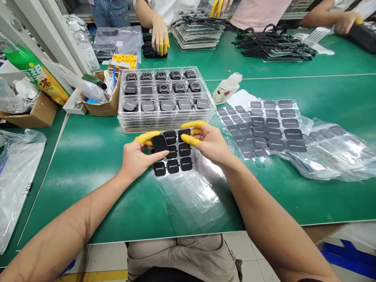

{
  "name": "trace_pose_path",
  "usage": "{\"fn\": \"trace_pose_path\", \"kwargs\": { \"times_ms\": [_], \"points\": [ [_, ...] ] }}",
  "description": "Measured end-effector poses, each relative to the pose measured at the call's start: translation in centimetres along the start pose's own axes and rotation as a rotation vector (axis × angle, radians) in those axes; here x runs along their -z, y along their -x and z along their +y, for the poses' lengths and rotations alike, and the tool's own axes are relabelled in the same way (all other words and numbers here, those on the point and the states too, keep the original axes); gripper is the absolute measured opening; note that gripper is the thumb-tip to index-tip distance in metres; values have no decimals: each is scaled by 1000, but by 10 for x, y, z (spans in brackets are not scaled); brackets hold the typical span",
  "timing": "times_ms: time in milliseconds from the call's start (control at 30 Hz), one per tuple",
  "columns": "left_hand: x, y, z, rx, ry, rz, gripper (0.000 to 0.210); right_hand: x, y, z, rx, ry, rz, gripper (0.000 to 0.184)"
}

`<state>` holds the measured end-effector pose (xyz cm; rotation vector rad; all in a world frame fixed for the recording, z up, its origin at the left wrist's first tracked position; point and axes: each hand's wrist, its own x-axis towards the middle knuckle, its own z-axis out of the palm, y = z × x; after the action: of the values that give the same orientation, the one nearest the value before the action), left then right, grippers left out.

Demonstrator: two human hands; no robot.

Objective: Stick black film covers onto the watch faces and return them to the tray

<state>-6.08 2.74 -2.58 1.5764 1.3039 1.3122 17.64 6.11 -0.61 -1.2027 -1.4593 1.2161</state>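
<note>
A person's left hand (133,156), forefinger capped in yellow, grips a black rounded-square piece (159,143) between forefinger and bare thumb, above the green workbench (96,156). The piece overlaps the upper left of a sheet of black labels (173,166), printed in white with what reads "HiFuture." The right hand (213,143), yellow caps on thumb and forefinger, holds the two narrowly apart at the sheet's upper-right label; whether they pinch it cannot be told. Clear film (190,199) lies below the sheet.

Just beyond, a stack of clear trays (167,116) carries dark watch-like units and, along the front, pieces whose print is too small to read. To the right stand a white bottle (225,92), its red-marked label illegible, and more sheets (275,133) with similar white lettering. At far left, a green bottle (32,72) bears large Chinese characters. Across the bench, a co-worker's hand (160,37) touches black items (148,51).
</note>
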Motion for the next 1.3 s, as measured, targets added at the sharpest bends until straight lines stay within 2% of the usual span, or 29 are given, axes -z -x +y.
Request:
{"fn": "trace_pose_path", "kwargs": {
  "times_ms": [100, 267, 433, 533, 700, 800, 900, 1000, 1067, 1167, 1300],
  "points": [
    [2, -1, 2, -40, -51, 4, 57, 5, -2, -1, -59, -25, -3, 60],
    [5, -2, 5, -170, -183, 47, 50, 8, -3, 0, -117, -72, -126, 63],
    [4, -1, 2, -182, -210, 50, 50, 5, -5, 3, -114, -92, -98, 62],
    [3, 0, 1, -140, -171, 54, 53, 2, -6, 4, -76, -97, -48, 57],
    [0, -3, 5, 150, 157, -4, 60, -4, -7, 13, 37, 35, 46, 48],
    [0, -6, 6, 231, 261, -27, 60, 0, -7, 13, 139, 134, 110, 48],
    [1, -6, 5, 251, 238, -36, 59, 14, -6, 3, 202, -2, 105, 49],
    [1, -4, 3, 222, 118, -43, 59, 22, -1, -13, 151, -222, 95, 60],
    [1, -1, 3, 177, 31, -76, 57, 14, 5, -20, 60, -246, 66, 60],
    [0, 2, 4, 101, -71, -144, 53, -16, 15, -21, -94, -216, 17, 54],
    [-1, 3, 6, 19, -159, -166, 50, -50, 22, -14, -227, -254, 16, 52]
  ]
}}
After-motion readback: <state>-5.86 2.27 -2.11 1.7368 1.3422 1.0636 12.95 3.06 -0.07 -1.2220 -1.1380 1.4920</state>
